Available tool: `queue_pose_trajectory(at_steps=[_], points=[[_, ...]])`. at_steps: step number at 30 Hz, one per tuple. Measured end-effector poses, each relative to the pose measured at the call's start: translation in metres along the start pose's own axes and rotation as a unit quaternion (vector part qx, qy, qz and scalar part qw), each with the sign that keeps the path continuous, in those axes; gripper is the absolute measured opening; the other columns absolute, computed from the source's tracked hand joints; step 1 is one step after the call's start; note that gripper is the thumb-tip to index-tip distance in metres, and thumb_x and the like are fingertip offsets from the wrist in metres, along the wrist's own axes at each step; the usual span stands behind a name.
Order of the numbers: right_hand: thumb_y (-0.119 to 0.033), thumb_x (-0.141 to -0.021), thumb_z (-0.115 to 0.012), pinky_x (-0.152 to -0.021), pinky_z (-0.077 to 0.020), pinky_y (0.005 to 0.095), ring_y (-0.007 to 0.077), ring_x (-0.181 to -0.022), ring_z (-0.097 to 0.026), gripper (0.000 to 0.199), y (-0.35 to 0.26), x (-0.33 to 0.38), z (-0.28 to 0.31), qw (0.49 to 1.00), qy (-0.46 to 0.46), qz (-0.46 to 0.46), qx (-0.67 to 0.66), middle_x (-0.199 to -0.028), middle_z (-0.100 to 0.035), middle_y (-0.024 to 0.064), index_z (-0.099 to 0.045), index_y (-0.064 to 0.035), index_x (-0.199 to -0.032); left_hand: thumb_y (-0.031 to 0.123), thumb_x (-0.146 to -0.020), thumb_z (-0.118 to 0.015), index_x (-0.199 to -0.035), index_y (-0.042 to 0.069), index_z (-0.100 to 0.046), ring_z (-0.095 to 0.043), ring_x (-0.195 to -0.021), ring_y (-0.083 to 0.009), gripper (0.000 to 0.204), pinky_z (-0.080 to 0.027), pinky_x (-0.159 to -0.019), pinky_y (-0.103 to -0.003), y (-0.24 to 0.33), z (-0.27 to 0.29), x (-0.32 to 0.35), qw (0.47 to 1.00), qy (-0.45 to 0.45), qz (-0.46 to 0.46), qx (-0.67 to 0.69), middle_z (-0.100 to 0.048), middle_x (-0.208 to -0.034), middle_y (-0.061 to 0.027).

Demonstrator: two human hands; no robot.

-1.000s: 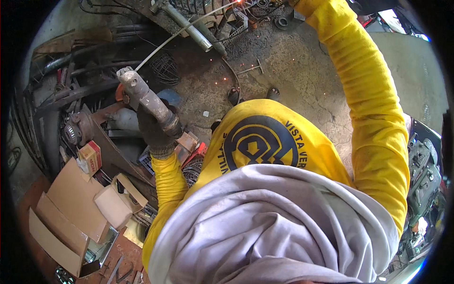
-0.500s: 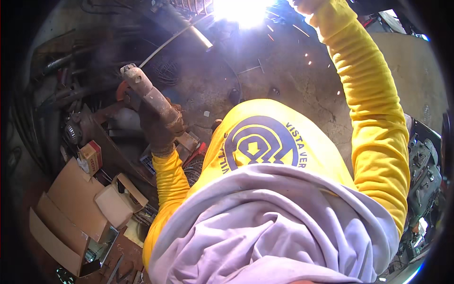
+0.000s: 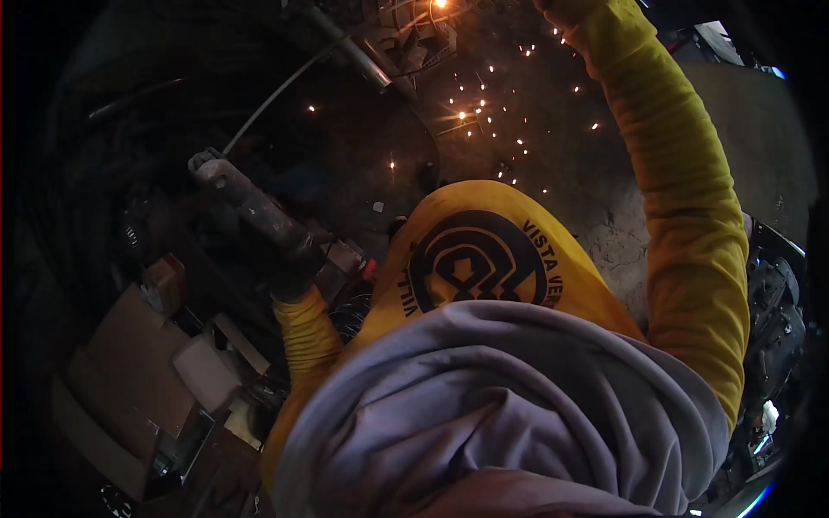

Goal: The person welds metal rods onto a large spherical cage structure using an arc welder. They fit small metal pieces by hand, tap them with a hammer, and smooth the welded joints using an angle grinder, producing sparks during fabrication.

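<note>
Light is low; much of the left side lies in shadow. We find the left hand (image 3: 287, 269) in a dark glove, out to the left of the yellow shirt (image 3: 596, 298), its grip wrapped around a thick, scuffed cylindrical holder (image 3: 259, 213). Glove too dark for us to separate the fingers. The holder lies at a slant, far end up and to the left. From that end a thin pale rod (image 3: 281, 91) runs up and to the right, toward an orange glow (image 3: 441, 3) at the upper edge; we cannot tell whether the two meet.

The right sleeve (image 3: 691, 216), also yellow, stretches up to the upper edge. The right hand is past the edge, so we cannot tell how its grip stands.

Sparks (image 3: 462, 115) scattered below the glow, above and over the floor (image 3: 615, 237). A metal tube (image 3: 358, 60) lies tilted near the rod. Lower left, we note an opened cardboard box (image 3: 129, 354) with a smaller pale box (image 3: 205, 371) just beside it. A greyish cloth (image 3: 501, 406) drapes over the shirt, below its dark round emblem (image 3: 475, 221). Dark machine parts (image 3: 773, 306) crowd the right rim.
</note>
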State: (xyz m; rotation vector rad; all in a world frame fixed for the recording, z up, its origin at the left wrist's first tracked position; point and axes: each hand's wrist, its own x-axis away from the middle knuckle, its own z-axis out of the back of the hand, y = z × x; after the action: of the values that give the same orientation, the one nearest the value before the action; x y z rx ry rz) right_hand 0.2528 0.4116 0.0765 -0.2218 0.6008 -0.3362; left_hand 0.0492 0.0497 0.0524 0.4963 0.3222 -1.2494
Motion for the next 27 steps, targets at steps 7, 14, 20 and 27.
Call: queue_pose_trajectory(at_steps=[7,14,20,27], points=[[-0.022,-0.093,-0.062,-0.067,-0.0515,0.0438,0.037,-0.074,-0.064,0.022,-0.002,-0.003,-0.002,1.0,0.008,-0.01,0.007,-0.079,-0.065,0.0172,-0.065,-0.0021,-0.085,0.022,-0.085,-0.066,-0.125,0.0,-0.052,-0.063,-0.088,-0.0323,0.048,-0.05,-0.077,-0.041,-0.039,-0.011,0.025,0.992,-0.024,-0.094,0.076,-0.062,-0.102,-0.0167],[-0.023,-0.093,-0.061,-0.068,-0.0523,0.0458,0.0389,-0.075,-0.066,0.023,-0.012,-0.002,0.005,0.998,-0.012,-0.062,-0.008,-0.08,-0.067,0.0197,-0.067,-0.0008,-0.092,0.025,-0.076,-0.077,-0.11,0.003,-0.063,-0.064,-0.094,-0.0381,0.043,-0.051,-0.085,-0.047,-0.059,-0.04,0.05,0.969,-0.058,0.041,0.236,-0.064,-0.099,-0.0162],[-0.026,-0.094,-0.062,-0.069,-0.0528,0.0463,0.0385,-0.075,-0.067,0.027,-0.023,-0.005,0.012,0.996,-0.023,-0.087,0.004,-0.083,-0.067,0.0218,-0.067,0.0007,-0.096,0.025,-0.079,-0.08,-0.119,0.002,-0.058,-0.068,-0.087,-0.0291,0.051,-0.055,-0.078,-0.04,-0.054,-0.044,0.043,0.976,-0.062,0.036,0.207,-0.067,-0.1,-0.0121],[-0.027,-0.096,-0.062,-0.07,-0.0538,0.0457,0.0375,-0.077,-0.068,0.029,-0.027,-0.002,0.014,0.993,-0.024,-0.116,0.007,-0.088,-0.069,0.0222,-0.068,0.0008,-0.101,0.019,-0.079,-0.082,-0.119,0.002,-0.055,-0.066,-0.077,-0.0193,0.052,-0.056,-0.071,-0.035,-0.041,-0.036,0.037,0.914,-0.11,0.134,0.366,-0.065,-0.096,-0.0074]])
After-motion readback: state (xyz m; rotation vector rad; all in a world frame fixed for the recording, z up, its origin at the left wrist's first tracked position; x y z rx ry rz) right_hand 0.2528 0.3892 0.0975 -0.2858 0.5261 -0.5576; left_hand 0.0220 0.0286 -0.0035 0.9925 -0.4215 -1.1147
